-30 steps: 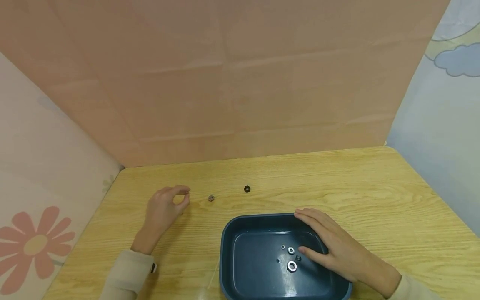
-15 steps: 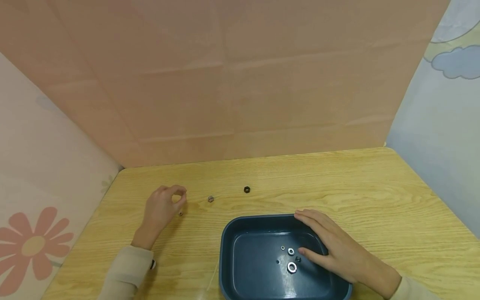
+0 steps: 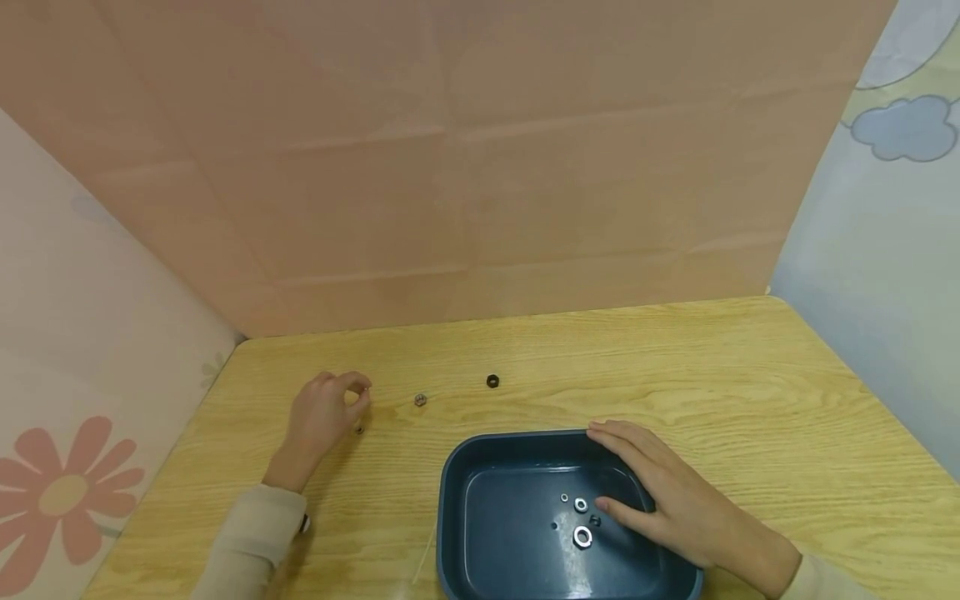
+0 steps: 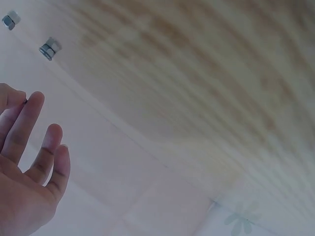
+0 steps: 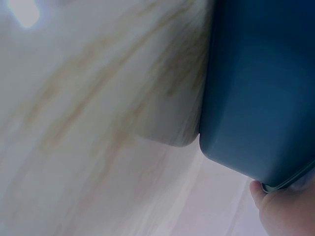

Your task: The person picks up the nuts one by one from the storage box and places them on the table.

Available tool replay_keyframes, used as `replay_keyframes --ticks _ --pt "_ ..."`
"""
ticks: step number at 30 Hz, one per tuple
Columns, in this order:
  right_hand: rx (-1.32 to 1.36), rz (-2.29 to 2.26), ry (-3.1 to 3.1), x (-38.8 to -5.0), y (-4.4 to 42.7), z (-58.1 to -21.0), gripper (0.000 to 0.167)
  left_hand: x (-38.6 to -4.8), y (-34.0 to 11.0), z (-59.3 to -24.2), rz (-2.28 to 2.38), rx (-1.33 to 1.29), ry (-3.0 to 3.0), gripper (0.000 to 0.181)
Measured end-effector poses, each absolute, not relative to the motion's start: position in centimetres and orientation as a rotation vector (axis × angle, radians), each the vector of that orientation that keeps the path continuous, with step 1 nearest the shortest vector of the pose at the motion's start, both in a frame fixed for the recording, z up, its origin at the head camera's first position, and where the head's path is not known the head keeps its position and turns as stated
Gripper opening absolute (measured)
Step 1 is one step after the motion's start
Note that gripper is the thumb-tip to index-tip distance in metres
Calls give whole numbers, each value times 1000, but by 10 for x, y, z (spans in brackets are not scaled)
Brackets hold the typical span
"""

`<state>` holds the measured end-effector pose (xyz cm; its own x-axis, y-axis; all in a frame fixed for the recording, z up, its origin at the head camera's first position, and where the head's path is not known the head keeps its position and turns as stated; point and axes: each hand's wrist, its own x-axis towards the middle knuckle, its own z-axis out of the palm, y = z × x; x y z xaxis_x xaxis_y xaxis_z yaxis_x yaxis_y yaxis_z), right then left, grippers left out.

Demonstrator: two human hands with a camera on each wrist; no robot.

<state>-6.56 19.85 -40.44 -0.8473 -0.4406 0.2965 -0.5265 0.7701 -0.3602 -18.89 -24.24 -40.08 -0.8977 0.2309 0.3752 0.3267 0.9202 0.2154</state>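
Note:
My left hand [image 3: 318, 425] is above the table's left side, pinching a tiny dark piece [image 4: 25, 102] between thumb and index finger; its kind is too small to tell. Just beside the thumb, a small nut [image 3: 360, 430] lies on the wood. Further right are a silver hex nut [image 3: 420, 400] and a black nut [image 3: 492, 381]. My right hand [image 3: 671, 500] holds the far right corner of a dark blue tray [image 3: 517, 435], thumb inside and fingers over the rim. Inside lie a large silver nut [image 3: 582, 537], a medium one [image 3: 581, 505] and several smaller pieces.
The wood-grain table [image 3: 637, 358] meets a brown covered panel [image 3: 465, 208] at the back. A flower-printed wall [image 3: 97, 333] borders the left, and a cloud-printed wall [image 3: 885, 250] the right. A thin pale strand [image 3: 425, 554] lies left of the tray.
The left hand has drawn slightly left, and the small nut by its thumb is now visible on the table. The right hand and tray have kept their place.

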Motion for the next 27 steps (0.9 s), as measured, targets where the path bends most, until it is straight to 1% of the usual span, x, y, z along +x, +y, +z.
replay_keyframes --ticks 10,19,27 --pt "765 663 -2773 -65 198 -403 71 -194 -245 -399 -382 -364 -2853 15" --pt "758 660 -2779 -65 198 -403 72 -198 -248 -403 -329 -398 -2909 10" --pt "754 661 -2783 -65 198 -403 72 -200 -246 -404 -350 -464 -2942 12"
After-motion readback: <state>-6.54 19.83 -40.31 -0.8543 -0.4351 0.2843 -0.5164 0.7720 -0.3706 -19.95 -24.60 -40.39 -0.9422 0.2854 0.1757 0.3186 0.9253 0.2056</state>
